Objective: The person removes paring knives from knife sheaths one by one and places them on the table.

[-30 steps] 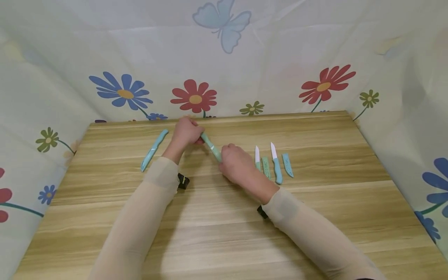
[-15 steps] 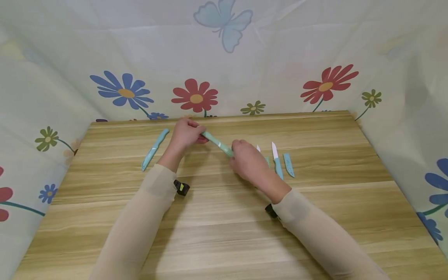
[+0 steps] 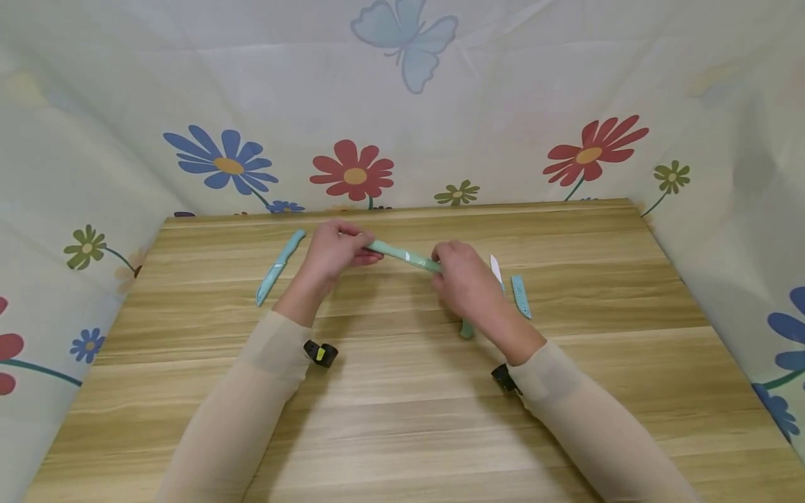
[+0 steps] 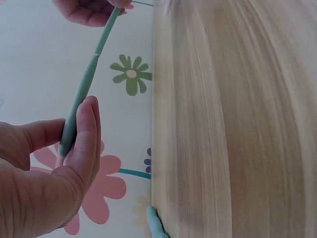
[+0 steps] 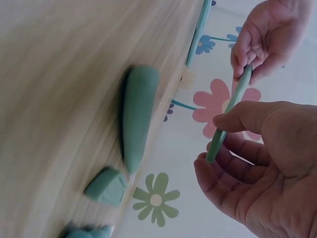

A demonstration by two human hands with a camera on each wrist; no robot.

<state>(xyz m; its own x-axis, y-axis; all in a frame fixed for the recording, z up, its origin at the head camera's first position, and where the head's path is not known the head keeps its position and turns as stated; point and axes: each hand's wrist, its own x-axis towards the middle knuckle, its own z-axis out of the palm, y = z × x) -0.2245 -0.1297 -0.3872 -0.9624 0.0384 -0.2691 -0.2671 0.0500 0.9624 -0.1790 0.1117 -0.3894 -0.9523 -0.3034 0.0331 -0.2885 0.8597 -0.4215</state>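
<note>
A green sheathed paring knife (image 3: 405, 256) is held up between both hands, nearly level. My left hand (image 3: 335, 249) pinches the end of its handle between thumb and fingers, also plain in the left wrist view. At the other end, my right hand (image 3: 468, 279) pinches the tip of the sheath with thumb and fingers. Beneath the right hand lies a second green knife, its handle (image 5: 141, 116) lying near a loose green sheath (image 5: 108, 186) in the right wrist view. The right hand hides most of these in the head view.
Right of the right hand lie a blue sheath (image 3: 520, 297) and a blue knife whose white blade (image 3: 496, 268) shows. A sheathed blue knife (image 3: 279, 267) lies on the left of the wooden table (image 3: 390, 419). A flowered cloth (image 3: 503, 91) stands behind the table.
Both hands stay on the green knife. The right hand has moved right and slightly up, swinging the sheath end up, and now covers more of the knives beneath it.
</note>
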